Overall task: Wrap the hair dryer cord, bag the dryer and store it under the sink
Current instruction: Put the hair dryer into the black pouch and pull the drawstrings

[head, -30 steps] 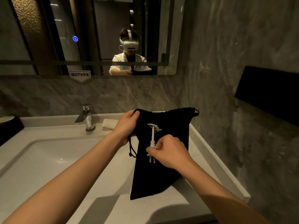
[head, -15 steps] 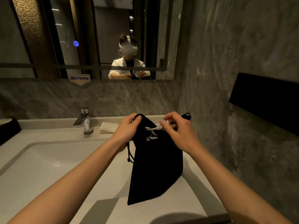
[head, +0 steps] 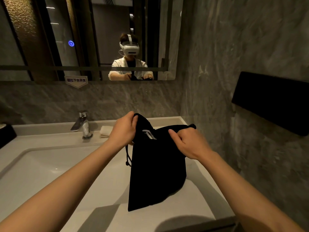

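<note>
A black drawstring bag (head: 157,173) hangs above the right side of the white sink counter (head: 192,203). My left hand (head: 123,129) pinches the bag's left rim. My right hand (head: 189,144) grips the right rim. The mouth is spread between them, and a bit of white plug or cord (head: 148,133) shows just inside it. The hair dryer itself is hidden in the bag. A black drawstring (head: 128,156) with a knotted end dangles below my left hand.
A chrome faucet (head: 82,125) and a folded white cloth (head: 105,131) sit behind the basin (head: 41,168). A mirror (head: 87,37) covers the back wall. A dark box (head: 270,101) juts from the stone wall at right. A dark object (head: 6,133) sits far left.
My right hand lifted the white plug up from the front of the bag, put it into the mouth, then took hold of the right rim. The bag's mouth is now spread wider.
</note>
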